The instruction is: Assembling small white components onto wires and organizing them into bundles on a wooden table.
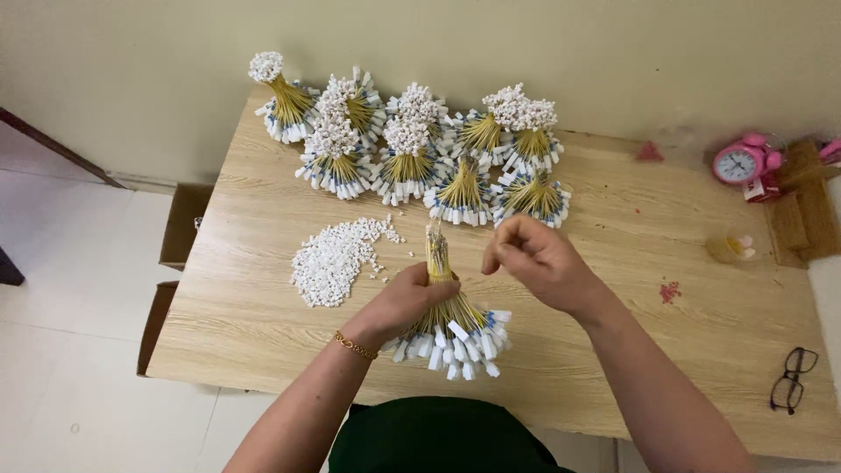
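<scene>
Starting at the left, a pile of small white caps (pixel 331 260) lies on the wooden table (pixel 263 324), near your left hand (pixel 405 302). That hand is wrapped tight around the waist of a bundle of thin yellow wires (pixel 448 322), upright over the table's near edge. It looks light, springy and apt to splay, so grip mid-bundle. Your right hand (pixel 539 260) hovers beside the tips, fingers pinched narrow; whether they hold anything, I cannot tell.

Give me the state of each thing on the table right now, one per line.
Left hand: gripping the bundle of yellow wires.
Right hand: fingertips pinched above the bundle's top, contents too small to tell.
Finished bundles: capped white, clustered at the far edge.
White caps: loose pile.
Pink alarm clock: upright.
Glasses: folded open, lying flat.
</scene>
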